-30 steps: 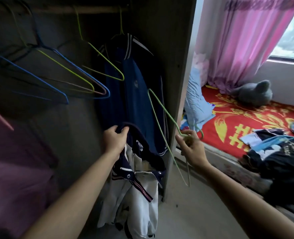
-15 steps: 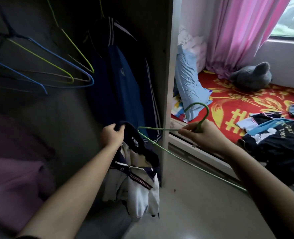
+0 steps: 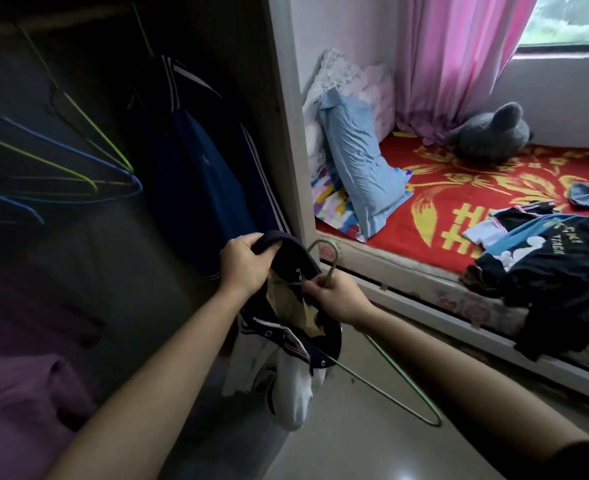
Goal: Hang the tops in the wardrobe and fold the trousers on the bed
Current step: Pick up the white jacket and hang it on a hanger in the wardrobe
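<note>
Head view: looking down at both hands in front of the wardrobe (image 3: 282, 133).
Left hand (image 3: 243, 268): gripping the navy collar of the polo shirt (image 3: 296, 393), fingers curling over its rim.
Right hand (image 3: 334, 296): pinching the green wire hanger (image 3: 332, 270) just under its hook.
Polo shirt: dangling limp between the hands, above the floor, beside the wardrobe's side panel.
Handling: probably being soft and light, and sliding easily on thin wire; gripping best at the collar or a shoulder seam.
Hidden: one hanger shoulder disappearing inside the cloth; sleeves bunching, unreadable.
Bed (image 3: 459, 188): carrying a tangled clothes pile (image 3: 545, 265), with tops and trousers proving hard to tell apart.
</note>
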A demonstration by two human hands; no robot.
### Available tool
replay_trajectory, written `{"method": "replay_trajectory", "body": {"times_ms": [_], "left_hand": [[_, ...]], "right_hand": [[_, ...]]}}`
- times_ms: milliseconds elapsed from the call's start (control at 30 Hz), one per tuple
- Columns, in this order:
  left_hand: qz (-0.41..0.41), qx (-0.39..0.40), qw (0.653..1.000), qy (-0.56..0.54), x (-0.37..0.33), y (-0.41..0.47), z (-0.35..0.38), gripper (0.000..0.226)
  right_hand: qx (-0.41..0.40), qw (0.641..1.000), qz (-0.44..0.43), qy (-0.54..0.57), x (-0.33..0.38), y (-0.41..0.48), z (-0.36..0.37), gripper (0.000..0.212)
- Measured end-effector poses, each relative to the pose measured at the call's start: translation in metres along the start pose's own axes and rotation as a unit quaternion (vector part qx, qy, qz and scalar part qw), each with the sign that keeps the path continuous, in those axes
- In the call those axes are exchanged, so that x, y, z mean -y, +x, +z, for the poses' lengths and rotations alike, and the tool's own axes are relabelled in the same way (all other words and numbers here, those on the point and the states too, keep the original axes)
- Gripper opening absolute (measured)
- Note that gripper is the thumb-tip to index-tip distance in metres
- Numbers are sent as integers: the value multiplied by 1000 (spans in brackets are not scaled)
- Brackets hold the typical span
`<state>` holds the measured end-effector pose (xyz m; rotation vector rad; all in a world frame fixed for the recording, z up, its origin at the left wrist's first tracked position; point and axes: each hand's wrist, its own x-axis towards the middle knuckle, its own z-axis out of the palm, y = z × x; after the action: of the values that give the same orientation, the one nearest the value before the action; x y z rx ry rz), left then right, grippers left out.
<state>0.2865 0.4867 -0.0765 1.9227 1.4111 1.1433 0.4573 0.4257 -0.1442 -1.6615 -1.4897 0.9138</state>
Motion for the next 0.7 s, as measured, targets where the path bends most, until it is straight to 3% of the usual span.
{"method": "replay_trajectory", "body": {"times_ms": [67, 167, 267, 333, 433, 500, 600, 700], "left_hand": [[9, 9, 1000, 6, 1, 2, -6, 9], [7, 36, 997, 70, 10, -1, -18, 26], [58, 24, 986, 156, 2, -4, -21, 22], [106, -7, 984, 141, -15, -1, -19, 15], [158, 0, 982, 103, -41, 4, -12, 28], [177, 28, 975, 132, -48, 4, -7, 32], [159, 47, 978, 124, -46, 4, -8, 30], [220, 65, 969, 90, -60, 13, -10, 27]], "right_hand": [[-56, 994, -7, 89, 3, 5, -12, 36], [-104, 973, -47, 202, 13, 11, -30, 32], [-137, 966, -111, 190, 20, 12, -35, 31], [-154, 964, -141, 164, 18, 7, -27, 26], [-97, 989, -100, 57, 16, 5, -20, 25], [-95, 990, -79, 64, 24, 9, -34, 29], [-148, 973, -99, 147, 36, 9, -62, 30], [-134, 944, -76, 293, 39, 0, -64, 39]]}}
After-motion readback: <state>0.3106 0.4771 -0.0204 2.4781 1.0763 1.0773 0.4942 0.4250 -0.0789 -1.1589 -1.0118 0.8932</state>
